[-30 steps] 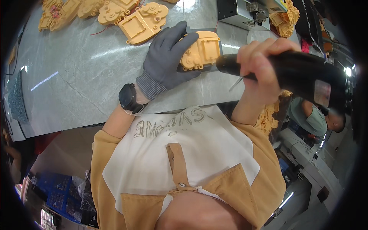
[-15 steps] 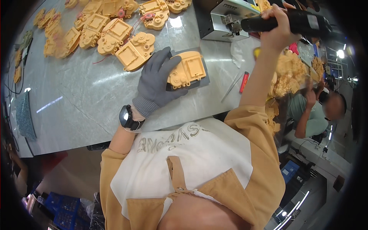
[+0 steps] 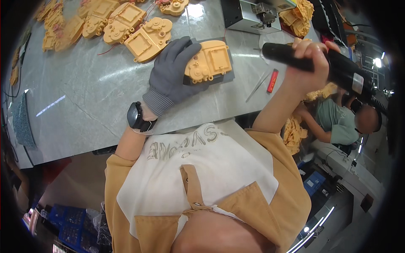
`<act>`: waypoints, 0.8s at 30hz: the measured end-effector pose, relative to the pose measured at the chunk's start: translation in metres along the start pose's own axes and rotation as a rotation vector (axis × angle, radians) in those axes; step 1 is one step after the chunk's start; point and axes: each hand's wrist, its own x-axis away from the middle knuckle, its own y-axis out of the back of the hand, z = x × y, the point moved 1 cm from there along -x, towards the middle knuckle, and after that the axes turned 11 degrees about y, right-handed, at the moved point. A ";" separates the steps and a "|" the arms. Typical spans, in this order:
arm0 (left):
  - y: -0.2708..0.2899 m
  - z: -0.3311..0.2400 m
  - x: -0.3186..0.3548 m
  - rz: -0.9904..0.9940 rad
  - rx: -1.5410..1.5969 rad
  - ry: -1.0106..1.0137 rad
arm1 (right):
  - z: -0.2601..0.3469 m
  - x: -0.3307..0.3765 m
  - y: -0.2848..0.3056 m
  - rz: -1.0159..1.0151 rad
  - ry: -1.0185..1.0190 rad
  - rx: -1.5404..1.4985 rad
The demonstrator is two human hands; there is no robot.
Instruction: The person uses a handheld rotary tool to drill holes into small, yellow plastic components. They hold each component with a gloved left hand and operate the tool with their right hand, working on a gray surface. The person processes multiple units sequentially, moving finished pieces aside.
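My left hand (image 3: 172, 69), in a grey glove, grips the left end of a yellow plastic housing (image 3: 209, 62) with round bosses and a rectangular recess. Under that housing is a dark flat fixture (image 3: 228, 76) on the table. Up at the right, my bare right hand (image 3: 311, 61) is wrapped round a black electric screwdriver (image 3: 348, 75). The tool lies nearly level in the air, its narrow tip end toward the left and its cord end toward the right. It is apart from the housing.
A metal box with a small mechanism (image 3: 253, 17) stands at the far side. Several more yellow housings (image 3: 148, 39) lie at the far left. Tweezers (image 3: 258, 87) and a red tube-like thing (image 3: 272, 81) rest right of the fixture. A co-worker (image 3: 337, 120) sits at the right.
My right hand has brought the screwdriver away from the metal box, nearer to me. My left hand keeps its hold on the housing; the whole view has shifted slightly.
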 end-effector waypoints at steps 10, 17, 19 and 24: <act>0.000 -0.001 -0.003 0.027 -0.005 0.025 | -0.058 -0.068 -0.013 -0.038 0.201 0.396; 0.001 -0.002 -0.005 0.050 -0.005 0.025 | -0.031 -0.037 0.010 0.157 -0.085 0.304; 0.000 -0.003 -0.003 0.054 -0.003 0.023 | -0.002 -0.017 0.006 0.154 -0.090 0.167; 0.000 -0.002 -0.001 0.030 -0.020 0.032 | 0.036 0.018 -0.018 0.333 -0.142 -0.206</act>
